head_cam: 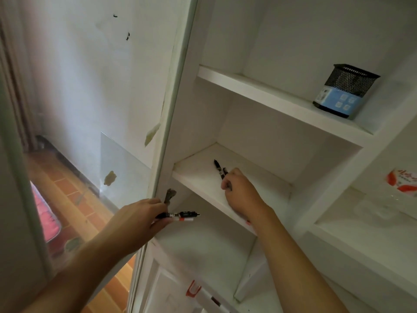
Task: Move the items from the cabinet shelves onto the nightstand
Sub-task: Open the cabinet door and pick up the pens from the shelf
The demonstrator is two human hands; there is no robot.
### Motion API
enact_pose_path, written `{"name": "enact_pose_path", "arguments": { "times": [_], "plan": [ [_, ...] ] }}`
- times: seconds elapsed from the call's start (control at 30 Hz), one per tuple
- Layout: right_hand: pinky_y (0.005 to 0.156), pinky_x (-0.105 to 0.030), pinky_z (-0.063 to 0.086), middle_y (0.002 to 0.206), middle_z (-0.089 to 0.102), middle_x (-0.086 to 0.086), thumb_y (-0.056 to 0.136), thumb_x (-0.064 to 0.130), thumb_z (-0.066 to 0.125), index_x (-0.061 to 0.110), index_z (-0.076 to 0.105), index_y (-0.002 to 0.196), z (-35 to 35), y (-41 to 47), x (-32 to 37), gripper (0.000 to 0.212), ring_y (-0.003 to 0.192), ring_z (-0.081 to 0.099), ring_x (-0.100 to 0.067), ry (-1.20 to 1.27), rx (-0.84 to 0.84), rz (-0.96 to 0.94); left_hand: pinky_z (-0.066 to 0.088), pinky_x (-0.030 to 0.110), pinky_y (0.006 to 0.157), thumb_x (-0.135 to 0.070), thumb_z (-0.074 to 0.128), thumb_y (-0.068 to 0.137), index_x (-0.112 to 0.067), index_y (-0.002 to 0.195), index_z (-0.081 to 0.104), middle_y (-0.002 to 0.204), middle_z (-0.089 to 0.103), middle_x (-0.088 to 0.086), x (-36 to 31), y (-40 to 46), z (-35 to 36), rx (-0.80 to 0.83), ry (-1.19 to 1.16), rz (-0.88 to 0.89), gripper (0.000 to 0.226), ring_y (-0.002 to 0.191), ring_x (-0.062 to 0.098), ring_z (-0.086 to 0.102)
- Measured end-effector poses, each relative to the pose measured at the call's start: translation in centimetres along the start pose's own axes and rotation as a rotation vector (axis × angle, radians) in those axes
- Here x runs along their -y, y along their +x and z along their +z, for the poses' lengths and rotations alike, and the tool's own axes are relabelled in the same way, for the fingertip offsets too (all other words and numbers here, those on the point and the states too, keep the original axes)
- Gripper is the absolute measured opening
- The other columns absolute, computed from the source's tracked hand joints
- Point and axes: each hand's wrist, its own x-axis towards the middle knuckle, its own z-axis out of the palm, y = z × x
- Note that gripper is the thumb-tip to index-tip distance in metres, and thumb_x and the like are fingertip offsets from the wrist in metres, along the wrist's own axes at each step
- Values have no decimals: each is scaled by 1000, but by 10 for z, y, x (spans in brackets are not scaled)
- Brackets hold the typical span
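In the white cabinet, my right hand (pixel 239 190) reaches onto the middle shelf (pixel 198 177) and its fingers curl round black pens (pixel 220 170) whose tips stick out toward the back. My left hand (pixel 140 218) hovers in front of the cabinet's left edge, gripping a bunch of pens (pixel 182 216), black ones and a white one with a red band, pointing right. A black mesh pen holder (pixel 346 91) with a blue label stands on the upper shelf (pixel 259 91) at the right. The nightstand is out of view.
The glass cabinet door (pixel 121 168) stands open at the left, with a metal hinge (pixel 170 196) by my left hand. A clear plastic pack with red print (pixel 401 182) lies in the right compartment. Orange tiled floor (pixel 74 195) and something pink (pixel 45 215) lie below left.
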Motion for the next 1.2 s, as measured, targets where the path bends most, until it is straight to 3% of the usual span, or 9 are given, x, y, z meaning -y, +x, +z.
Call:
{"name": "enact_pose_path", "arguments": {
  "times": [0.2,0.3,0.37,0.4,0.47,0.53,0.77,1.03,1.2],
  "plan": [
    [96,-25,45,120,54,12,98,5,53,32,62,88,-7,-14,-12,30,112,56,-9,97,-10,15,45,16,60,-68,40,95,-32,92,68,80,51,-21,-1,6,8,2,-18,18,46,68,-3,53],
    [93,-30,55,131,51,10,99,16,59,30,63,110,-7,-11,-13,18,111,57,-11,165,-80,29,52,20,62,-81,18,89,-34,92,67,81,54,-20,-1,8,9,4,-24,36,68,69,-1,55],
    [88,-41,61,141,47,2,100,33,61,26,54,138,-7,-5,-13,39,114,57,-21,117,-107,121,52,20,65,-75,25,91,-33,95,67,84,55,-19,-3,9,9,18,-11,33,60,71,1,56],
    [94,-47,58,146,45,-3,100,42,59,23,46,148,-6,0,-13,53,122,53,-25,43,-79,185,52,20,67,-70,33,93,-32,97,67,85,55,-19,-4,10,9,25,-4,31,52,72,2,57],
    [108,-49,45,152,41,-9,100,56,54,18,36,156,-2,6,-12,71,135,44,-31,-92,-20,254,52,20,69,-62,43,98,-31,99,67,88,55,-18,-5,10,8,30,16,35,39,75,3,57],
    [110,-47,40,153,42,-10,99,62,53,17,36,157,3,11,-8,75,137,43,-31,-116,-5,229,52,20,70,-59,46,100,-31,101,67,89,56,-18,-5,10,7,25,23,39,35,76,3,57],
    [100,-38,46,136,52,-3,99,61,54,20,54,141,13,28,11,59,123,51,-23,30,-5,128,53,20,69,-70,20,91,-31,101,67,90,59,-17,-3,7,2,14,70,46,62,76,4,58],
    [110,-35,40,154,44,-6,100,48,59,16,42,156,19,33,33,66,139,45,-23,66,26,77,56,25,65,-59,36,99,-31,101,63,86,62,-15,1,6,2,-51,90,98,39,72,6,59],
    [110,-33,42,152,47,-7,100,39,59,13,46,154,20,35,38,61,136,48,-23,50,24,45,39,15,58,-57,37,100,-31,97,62,82,61,-15,4,3,4,-77,126,115,36,68,5,56]
  ]
}}
